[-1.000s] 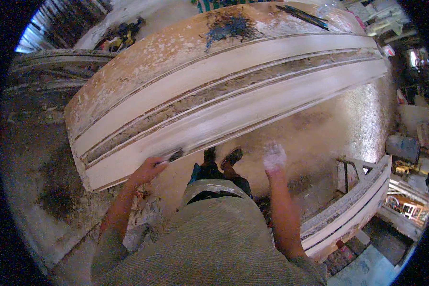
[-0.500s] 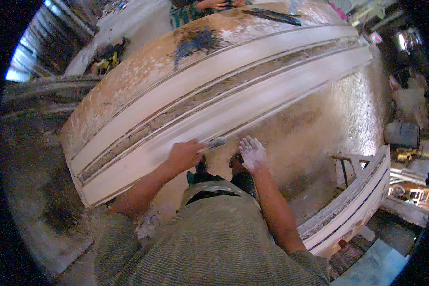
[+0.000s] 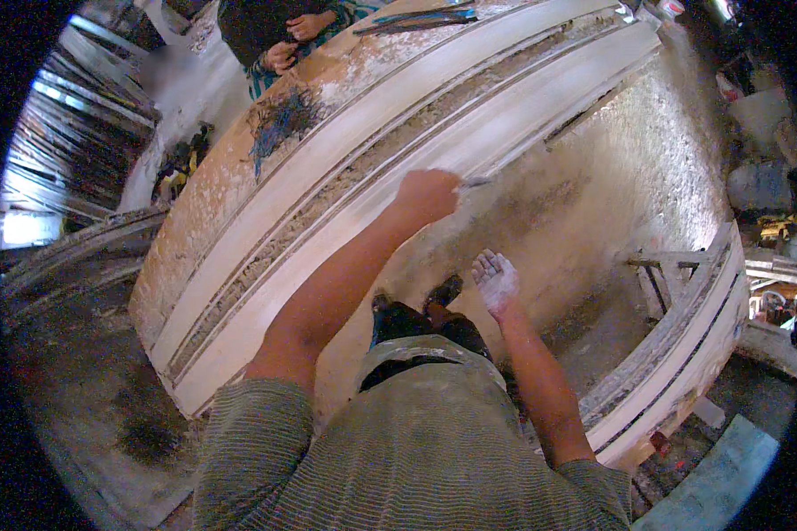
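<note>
My left hand [image 3: 427, 196] is closed around a putty knife [image 3: 476, 182], whose small grey tip sticks out to the right. It is at the near edge of a large curved panel [image 3: 345, 232], which looks like a boat hull with long pale strips and rough brown grooves. Whether the blade touches the edge cannot be made out. My right hand [image 3: 496, 281], coated in white powder, hangs palm up over the dusty floor with its fingers loosely bent and apart. Nothing shows in it.
Across the panel a person's hands [image 3: 294, 42] are close together near its far edge. Blue-black strands [image 3: 282, 124] and dark strips [image 3: 416, 19] lie on top. Another pale curved piece [image 3: 673, 372] stands at my right, beside a light blue board [image 3: 717, 478].
My left hand has moved forward and right along the panel's near edge with the putty knife. My right hand stays low with its palm up. The view has shifted, showing more of the other person.
</note>
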`<state>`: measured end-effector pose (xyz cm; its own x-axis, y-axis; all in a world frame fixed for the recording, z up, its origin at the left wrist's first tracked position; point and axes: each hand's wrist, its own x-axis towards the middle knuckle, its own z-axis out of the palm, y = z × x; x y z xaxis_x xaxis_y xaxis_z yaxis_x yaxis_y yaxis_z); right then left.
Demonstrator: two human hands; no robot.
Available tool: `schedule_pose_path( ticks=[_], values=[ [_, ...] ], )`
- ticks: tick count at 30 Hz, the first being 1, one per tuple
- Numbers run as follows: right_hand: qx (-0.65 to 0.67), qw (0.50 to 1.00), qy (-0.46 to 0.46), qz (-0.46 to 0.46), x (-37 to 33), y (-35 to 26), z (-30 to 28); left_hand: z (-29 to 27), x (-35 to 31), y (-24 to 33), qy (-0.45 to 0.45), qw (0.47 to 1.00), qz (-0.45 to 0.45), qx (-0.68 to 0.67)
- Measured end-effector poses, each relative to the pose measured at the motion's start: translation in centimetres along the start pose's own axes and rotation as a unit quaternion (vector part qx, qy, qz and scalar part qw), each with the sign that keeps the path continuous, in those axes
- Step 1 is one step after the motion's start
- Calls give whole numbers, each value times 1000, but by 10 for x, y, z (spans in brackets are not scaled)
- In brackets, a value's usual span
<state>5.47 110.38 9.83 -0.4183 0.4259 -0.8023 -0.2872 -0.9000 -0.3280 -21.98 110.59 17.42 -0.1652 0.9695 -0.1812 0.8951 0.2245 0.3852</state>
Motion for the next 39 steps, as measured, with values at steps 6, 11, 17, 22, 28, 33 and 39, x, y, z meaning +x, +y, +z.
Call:
schedule_pose_path(
  ticks=[6, 11, 17, 22, 28, 33, 39],
  values=[
    [90, 993, -73, 17, 12, -11, -2, -4, -199, -59, -59, 972, -163, -162],
    [110, 990, -79, 37, 24, -5, 4, 3, -287, -42, -13, 772, -433, -466],
    [83, 992, -96, -12, 47, -50, 63, 9, -60, 18, 21, 889, -216, -403],
    [110, 989, -64, -80, 65, -116, 84, 13, 107, 62, -37, 846, -212, -488],
    [136, 985, -61, -86, 80, -143, 64, -13, -30, 40, -17, 895, -284, -344],
    [182, 982, -5, -51, 80, -115, 37, -9, -76, 40, -48, 831, -373, -411],
    [159, 986, -1, -44, 81, -100, 37, 12, 80, 62, -88, 806, -258, -526]
  ],
)
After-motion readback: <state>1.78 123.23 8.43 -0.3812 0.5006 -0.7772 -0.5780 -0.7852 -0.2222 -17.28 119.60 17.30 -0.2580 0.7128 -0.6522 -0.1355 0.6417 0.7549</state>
